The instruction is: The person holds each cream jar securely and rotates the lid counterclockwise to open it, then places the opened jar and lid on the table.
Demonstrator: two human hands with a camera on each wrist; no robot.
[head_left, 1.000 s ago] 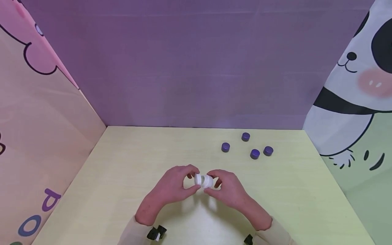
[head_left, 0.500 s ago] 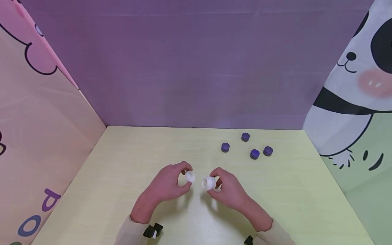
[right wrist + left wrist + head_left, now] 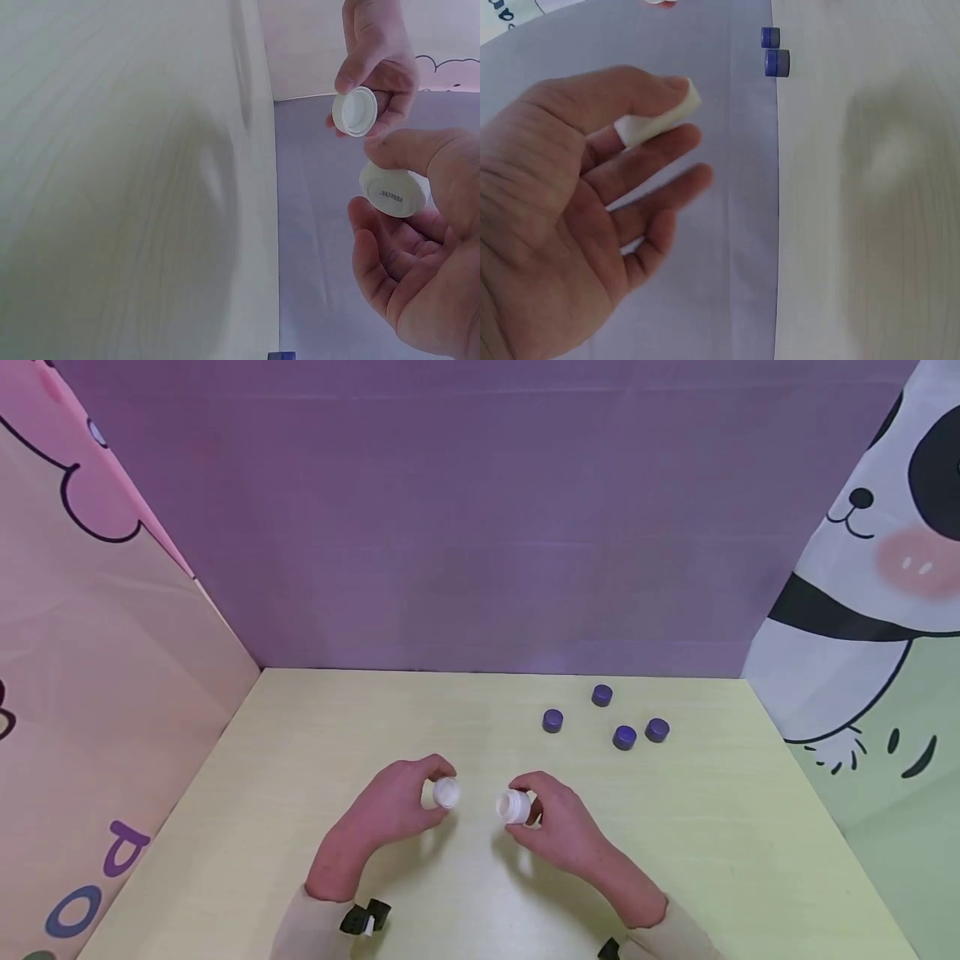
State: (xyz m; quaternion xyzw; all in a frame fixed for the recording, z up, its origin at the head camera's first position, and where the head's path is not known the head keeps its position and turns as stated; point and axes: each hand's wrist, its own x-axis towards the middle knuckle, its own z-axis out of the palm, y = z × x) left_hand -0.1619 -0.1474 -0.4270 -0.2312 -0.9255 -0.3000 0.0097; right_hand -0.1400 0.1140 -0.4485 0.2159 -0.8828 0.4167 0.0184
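Between the thumb and fingers of my left hand (image 3: 396, 803) is a round white screw cap (image 3: 447, 792). The right wrist view shows that cap (image 3: 358, 112) with its hollow inside facing the camera. My right hand (image 3: 561, 825) pinches a small white bottle (image 3: 514, 807), tipped on its side with its uncovered mouth toward the left hand. Small dark print marks the base of the bottle (image 3: 391, 192) in the right wrist view. Both hands are held up over the table with a gap between cap and bottle. Their shadows fall on the surface below.
Several short purple-blue cylinders, among them one at the front (image 3: 624, 738) and one at the back (image 3: 602, 696), stand on the pale table (image 3: 360, 718) at the back right. A purple backdrop (image 3: 480, 527) rises behind, with printed panels at both sides.
A second ago the cap sat against the bottle's mouth. The left hand has since drawn the cap off to the left, while the right hand has shifted slightly right with the bottle.
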